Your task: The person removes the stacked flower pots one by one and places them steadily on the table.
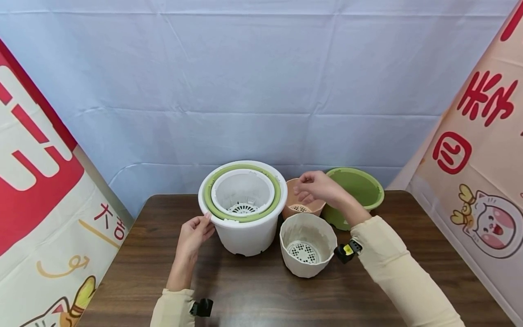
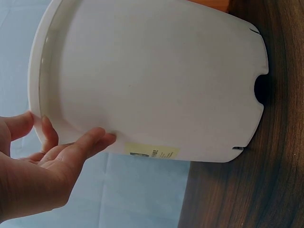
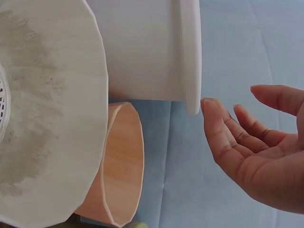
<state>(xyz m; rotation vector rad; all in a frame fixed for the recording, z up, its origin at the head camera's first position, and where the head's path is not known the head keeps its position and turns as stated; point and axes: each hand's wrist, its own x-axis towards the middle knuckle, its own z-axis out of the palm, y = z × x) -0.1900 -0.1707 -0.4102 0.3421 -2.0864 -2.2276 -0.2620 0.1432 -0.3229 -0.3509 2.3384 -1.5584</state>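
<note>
My left hand (image 1: 193,238) pinches the rim of a large white flowerpot (image 1: 247,237), thumb on the rim and index finger beneath it in the left wrist view. Nested inside are a green pot (image 1: 278,193), seen as a ring, and a smaller white pot (image 1: 243,184) with a slotted bottom. My right hand (image 1: 323,186) hovers above a peach pot (image 1: 292,195), holding nothing, its fingers loosely bent. In the right wrist view its fingertips are close to the large pot's rim; contact is unclear. A faceted cream pot (image 1: 303,269) with a perforated bottom stands in front.
A wide green pot (image 1: 357,184) stands at the back right, partly behind my right forearm. All the pots rest on a dark wooden table (image 1: 253,295). Pale blue cloth (image 1: 253,81) hangs behind it, with printed banners on both sides.
</note>
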